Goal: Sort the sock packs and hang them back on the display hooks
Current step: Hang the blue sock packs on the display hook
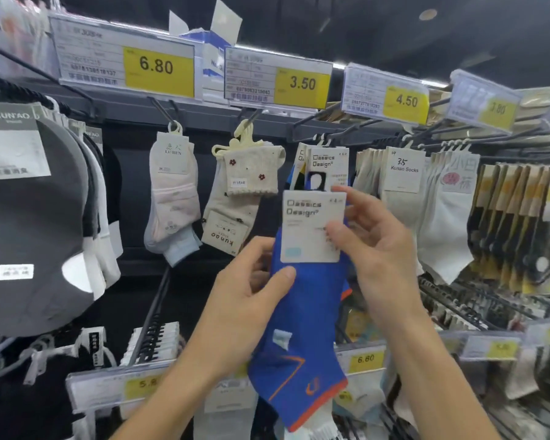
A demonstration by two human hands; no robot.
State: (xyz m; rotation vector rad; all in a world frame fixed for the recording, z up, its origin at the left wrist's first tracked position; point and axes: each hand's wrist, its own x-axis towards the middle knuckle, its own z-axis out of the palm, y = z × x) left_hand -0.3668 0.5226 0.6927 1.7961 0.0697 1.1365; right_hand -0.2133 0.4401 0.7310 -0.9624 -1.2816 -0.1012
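Right now the blue sock pack point(308, 328) is at the middle of the view, held up in front of the display and off every hook. Its white card point(311, 227) sits at its twelve o'clock end, and its orange-trimmed end points toward six o'clock.

The left hand point(251, 300) grips the sock from nine o'clock, with the thumb pressed on the blue front just below the card and the other fingers curled behind. The right hand point(381, 249) pinches the card from three o'clock, thumb on its lower right corner and fingers behind its right edge.

Just above, at twelve o'clock, a hanging pack point(329, 166) with the same card lettering is on a hook. The held card overlaps its lower part, and whether they touch I cannot tell.

A flowered sock pack point(248, 173) hangs at ten o'clock, with a pale pink pack point(172, 192) beyond it. White socks point(404, 173) hang at two o'clock. Grey socks point(29, 217) fill the far nine o'clock side.

Yellow price tags run along the top: 6.80 point(158, 66), 3.50 point(302, 82) and 4.50 point(405, 101).
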